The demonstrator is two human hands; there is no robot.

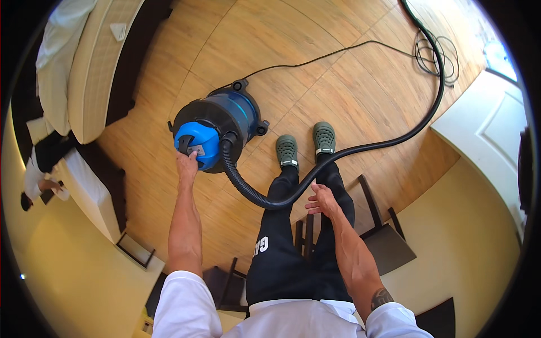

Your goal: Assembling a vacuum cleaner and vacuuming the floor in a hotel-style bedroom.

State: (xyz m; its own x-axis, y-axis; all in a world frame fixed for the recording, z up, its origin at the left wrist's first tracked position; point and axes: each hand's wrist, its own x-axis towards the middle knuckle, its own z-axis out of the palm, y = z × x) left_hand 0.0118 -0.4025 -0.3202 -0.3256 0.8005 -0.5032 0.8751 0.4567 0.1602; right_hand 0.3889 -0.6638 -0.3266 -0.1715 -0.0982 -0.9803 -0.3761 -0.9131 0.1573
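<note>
A blue and black canister vacuum cleaner stands on the wood-look floor, left of my shoes. My left hand is at the black carry handle on its blue top; the fingers are partly hidden, so its grip cannot be told. The black corrugated vacuum hose leaves the canister, loops across in front of my legs and runs up to the far right. My right hand is just below the hose with its fingers apart, holding nothing. A thin black power cord trails from behind the canister.
The cord ends in a loose coil at the upper right, near a white panelled door. Beds with pale mattresses line the left side, where another person bends over. Dark chairs stand beside and behind my legs.
</note>
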